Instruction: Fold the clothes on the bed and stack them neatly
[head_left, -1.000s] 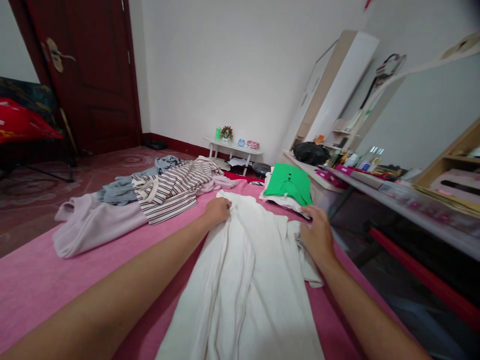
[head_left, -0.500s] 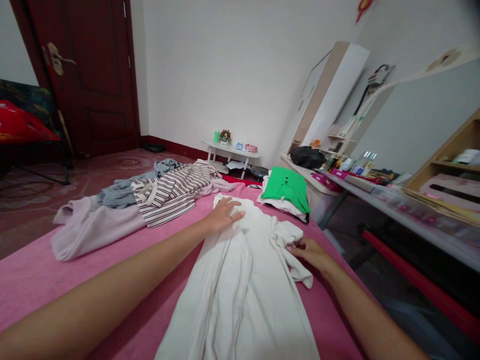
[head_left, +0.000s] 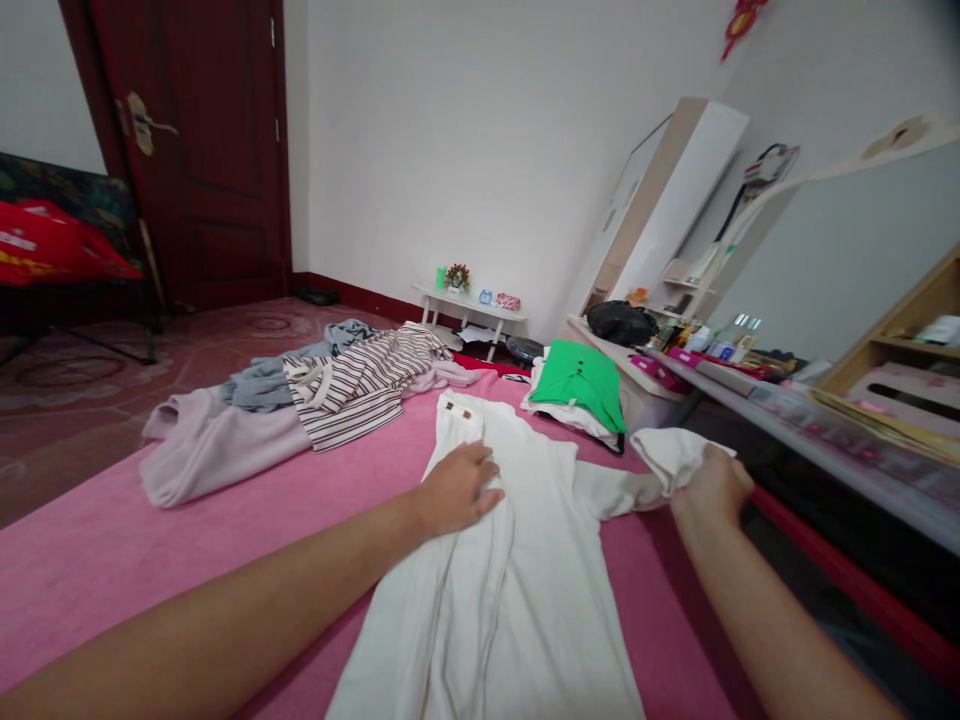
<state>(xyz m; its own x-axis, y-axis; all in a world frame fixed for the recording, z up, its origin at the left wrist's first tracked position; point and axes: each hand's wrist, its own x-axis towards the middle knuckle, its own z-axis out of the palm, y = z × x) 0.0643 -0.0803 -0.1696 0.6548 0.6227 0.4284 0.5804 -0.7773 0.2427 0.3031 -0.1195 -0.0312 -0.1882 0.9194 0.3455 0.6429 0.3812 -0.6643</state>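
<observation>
White garment: The long white garment [head_left: 551, 600] lies spread on the pink cover [head_left: 90, 580], from the middle of the view down to 6 o'clock, with some lengthwise folds. The other hours are counted from its middle.
Left hand: The left hand [head_left: 461, 488] rests at about 10 o'clock, palm down upon the cloth; it is open, the fingers a little bent and apart, and it grips nothing.
Right hand: The right hand [head_left: 712, 488] is between 2 and 3 o'clock; it is closed around the end part of the sleeve [head_left: 619, 490] (some fingers are hidden from the camera).
Sleeve: It stretches from the garment's shoulder toward the right hand, with a wide fold of cloth beside the fingers.
Loose clothes: The striped top [head_left: 356, 388] lies at 10 o'clock, partly over the grey garment [head_left: 259, 387] and the pale pink garment [head_left: 217, 455].
Pile: At 1 o'clock is the green garment [head_left: 579, 372], folded, on top of white cloth.
Desk: At 2 o'clock, the desk [head_left: 757, 405] carries bottles [head_left: 739, 337] and other small things.
</observation>
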